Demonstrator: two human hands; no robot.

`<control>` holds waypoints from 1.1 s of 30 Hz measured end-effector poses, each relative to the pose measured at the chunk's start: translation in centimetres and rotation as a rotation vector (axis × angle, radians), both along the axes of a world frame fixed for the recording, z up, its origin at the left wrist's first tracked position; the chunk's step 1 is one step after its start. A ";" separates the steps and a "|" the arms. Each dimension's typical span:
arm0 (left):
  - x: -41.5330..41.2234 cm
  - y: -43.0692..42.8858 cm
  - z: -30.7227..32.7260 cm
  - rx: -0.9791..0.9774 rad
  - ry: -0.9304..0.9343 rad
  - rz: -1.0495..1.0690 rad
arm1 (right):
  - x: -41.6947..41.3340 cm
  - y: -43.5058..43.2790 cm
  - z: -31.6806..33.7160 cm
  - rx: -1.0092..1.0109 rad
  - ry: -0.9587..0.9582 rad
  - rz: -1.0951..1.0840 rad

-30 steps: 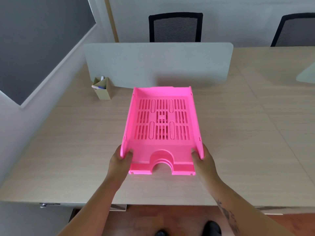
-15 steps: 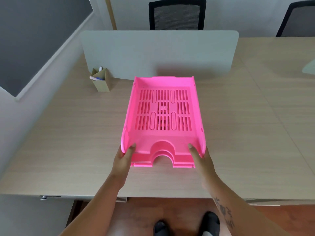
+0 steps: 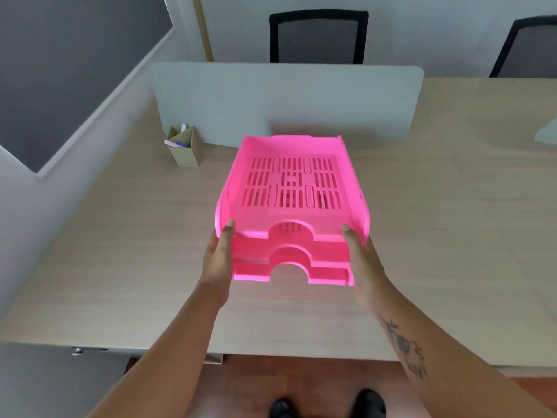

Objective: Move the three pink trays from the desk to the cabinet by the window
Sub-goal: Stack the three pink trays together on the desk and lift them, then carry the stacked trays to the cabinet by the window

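Note:
A stack of pink slotted trays (image 3: 292,188) sits in the middle of the wooden desk (image 3: 120,236), notched fronts toward me. The top tray's front edge is raised, showing a gap above the lower trays (image 3: 259,265). My left hand (image 3: 218,254) presses flat against the stack's left front corner, thumb on the top tray's rim. On the right front corner lies my right hand (image 3: 360,257), fingers along the side wall. Both hands grip the stack. The cabinet and the window are out of sight.
A grey divider screen (image 3: 286,101) stands right behind the trays. A small cardboard pen holder (image 3: 184,146) sits at the back left. Two black mesh chairs (image 3: 318,37) stand beyond the desk. A dark wall panel (image 3: 60,64) is on the left.
The top tray's front has lifted, opening a gap over the trays below. My hands have shifted from the top rim down along the stack's front corners.

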State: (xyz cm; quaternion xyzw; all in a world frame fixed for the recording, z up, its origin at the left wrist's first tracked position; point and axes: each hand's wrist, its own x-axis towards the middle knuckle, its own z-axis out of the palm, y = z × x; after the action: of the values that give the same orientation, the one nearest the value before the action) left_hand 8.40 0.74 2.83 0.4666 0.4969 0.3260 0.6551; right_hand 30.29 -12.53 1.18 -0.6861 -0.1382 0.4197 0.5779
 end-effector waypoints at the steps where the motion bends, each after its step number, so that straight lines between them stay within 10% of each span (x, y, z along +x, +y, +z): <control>1: 0.3 0.3 0.5 0.001 -0.009 0.003 | 0.4 0.4 0.4 -0.003 0.005 -0.002; 21: -0.6 -5.5 14.0 0.195 -0.137 0.497 | 2.8 4.8 16.4 0.307 0.034 0.446; 33: -20.6 -27.1 19.9 0.330 0.020 1.082 | -19.9 -0.9 21.1 0.414 0.194 1.083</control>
State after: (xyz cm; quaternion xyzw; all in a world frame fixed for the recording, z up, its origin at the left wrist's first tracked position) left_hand -12.23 -26.32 22.76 0.2448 0.6140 0.6841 0.3083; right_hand 10.36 -13.47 22.28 -0.3492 -0.4943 0.6805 0.4132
